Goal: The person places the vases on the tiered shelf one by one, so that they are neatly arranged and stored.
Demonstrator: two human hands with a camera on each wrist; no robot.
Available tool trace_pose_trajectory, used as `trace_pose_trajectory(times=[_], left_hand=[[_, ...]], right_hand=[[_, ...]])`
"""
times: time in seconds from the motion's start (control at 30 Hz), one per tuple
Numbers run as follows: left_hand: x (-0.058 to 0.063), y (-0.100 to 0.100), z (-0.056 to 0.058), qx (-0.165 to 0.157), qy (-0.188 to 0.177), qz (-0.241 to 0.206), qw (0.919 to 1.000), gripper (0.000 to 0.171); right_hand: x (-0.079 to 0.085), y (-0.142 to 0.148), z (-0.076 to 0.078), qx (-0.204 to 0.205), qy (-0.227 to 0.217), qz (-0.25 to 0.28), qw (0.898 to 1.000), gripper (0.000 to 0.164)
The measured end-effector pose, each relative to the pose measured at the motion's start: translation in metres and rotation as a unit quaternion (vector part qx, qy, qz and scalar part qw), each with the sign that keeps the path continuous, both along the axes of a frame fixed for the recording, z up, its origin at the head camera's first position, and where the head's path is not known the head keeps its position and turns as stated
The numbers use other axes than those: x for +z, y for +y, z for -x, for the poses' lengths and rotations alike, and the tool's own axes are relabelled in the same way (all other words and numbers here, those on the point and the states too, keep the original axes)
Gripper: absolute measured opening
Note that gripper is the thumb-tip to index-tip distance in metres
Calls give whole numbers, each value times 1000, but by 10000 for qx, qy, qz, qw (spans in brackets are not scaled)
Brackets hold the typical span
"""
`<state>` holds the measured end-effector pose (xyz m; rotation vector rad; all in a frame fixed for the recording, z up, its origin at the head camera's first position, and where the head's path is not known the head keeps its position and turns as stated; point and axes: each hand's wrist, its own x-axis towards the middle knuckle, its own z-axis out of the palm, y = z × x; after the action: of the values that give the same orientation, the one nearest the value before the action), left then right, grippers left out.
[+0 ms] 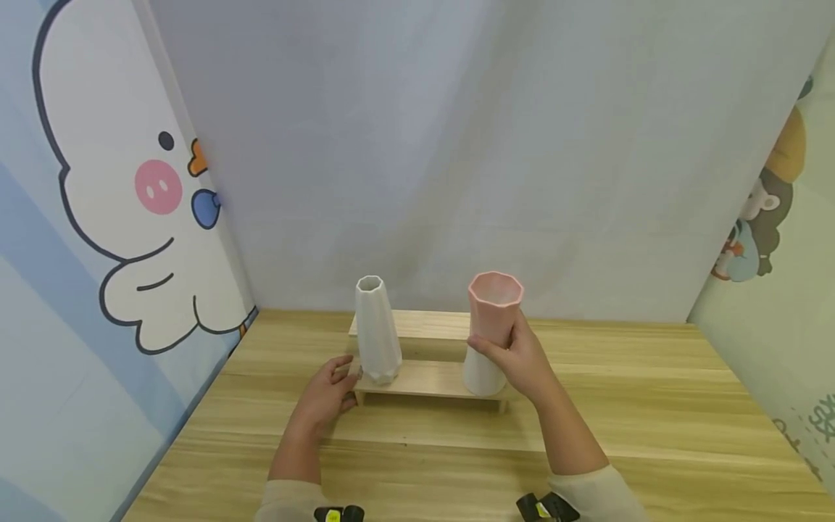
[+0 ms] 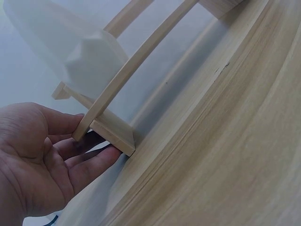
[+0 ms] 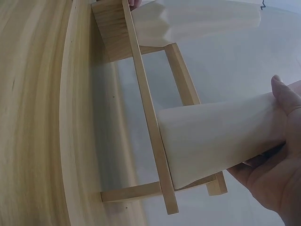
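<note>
A small two-tier wooden shelf (image 1: 427, 378) stands on the table, its lower board in front and its upper one behind. My left hand (image 1: 328, 391) pinches the shelf's left end; in the left wrist view the thumb lies on the board and the fingers reach under it beside the leg (image 2: 113, 136). A white faceted vase (image 1: 378, 333) stands upright on the left of the lower board. My right hand (image 1: 527, 357) grips a vase that is pink above and white below (image 1: 491, 322). Its base rests on the right of the lower board (image 3: 153, 122) in the right wrist view.
The wood-grain table (image 1: 430, 471) extends around the shelf on both sides and in front. A grey-white cloth backdrop (image 1: 391, 145) hangs behind it. Cartoon-printed panels (image 1: 104, 181) border the left and right.
</note>
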<state>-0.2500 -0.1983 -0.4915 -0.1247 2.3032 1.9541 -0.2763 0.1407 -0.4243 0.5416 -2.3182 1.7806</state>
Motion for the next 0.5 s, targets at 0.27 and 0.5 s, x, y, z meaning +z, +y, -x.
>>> trace_pose_trajectory(times=[0.27,0.5], left_hand=[[0,0,2,-4,6,-16,10000,51],[0,-1,1,-15,7,-18,10000,52]], right_hand=[[1,-3,3,-70,-13,-131,9999,74],[0,-5,4,-95,-89,-175,9998,76]])
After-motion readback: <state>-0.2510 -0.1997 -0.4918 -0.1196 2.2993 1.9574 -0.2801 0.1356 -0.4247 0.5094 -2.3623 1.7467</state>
